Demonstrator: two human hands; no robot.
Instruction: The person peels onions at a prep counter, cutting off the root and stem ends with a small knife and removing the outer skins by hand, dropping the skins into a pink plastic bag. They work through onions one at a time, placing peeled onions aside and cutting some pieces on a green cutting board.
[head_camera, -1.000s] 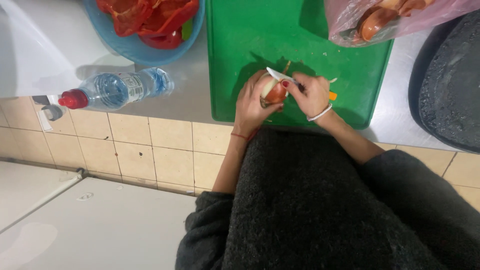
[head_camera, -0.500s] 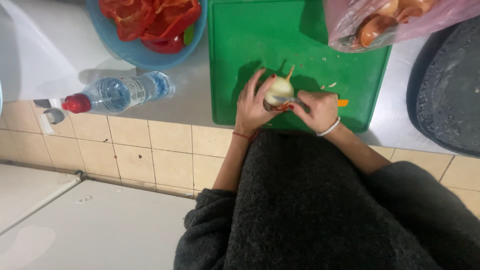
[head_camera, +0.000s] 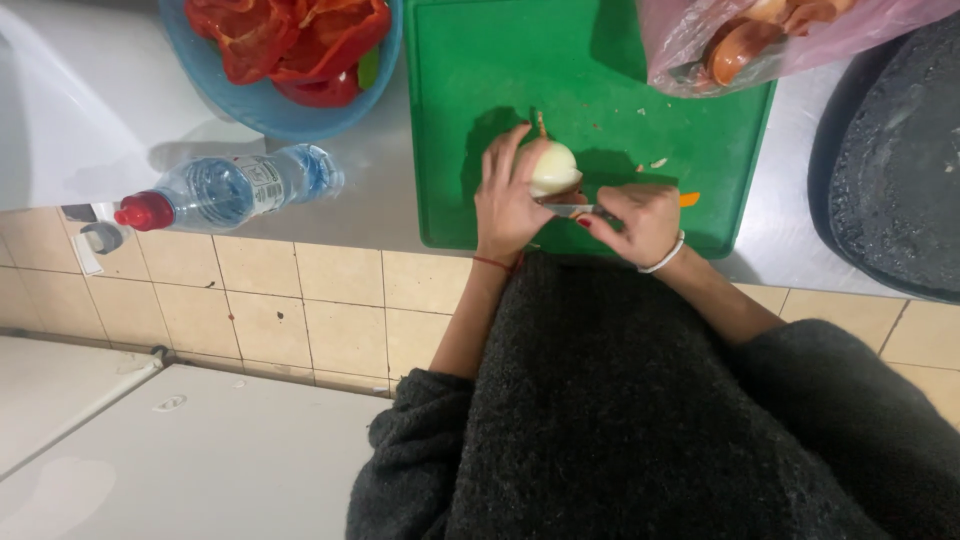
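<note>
Gripping round, smooth onion, steel knife.

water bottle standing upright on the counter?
No, the clear water bottle with the red cap lies on its side on the counter, left of the green cutting board.

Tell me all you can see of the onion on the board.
The onion is pale, whitish-yellow and glossy, apparently peeled, with a thin brownish stalk end pointing up the image. It sits over the green board, near its front edge. The left hand cups its left side; the right hand holds a small knife with its blade at the onion's lower edge. Whether it is cut cannot be told.
</note>
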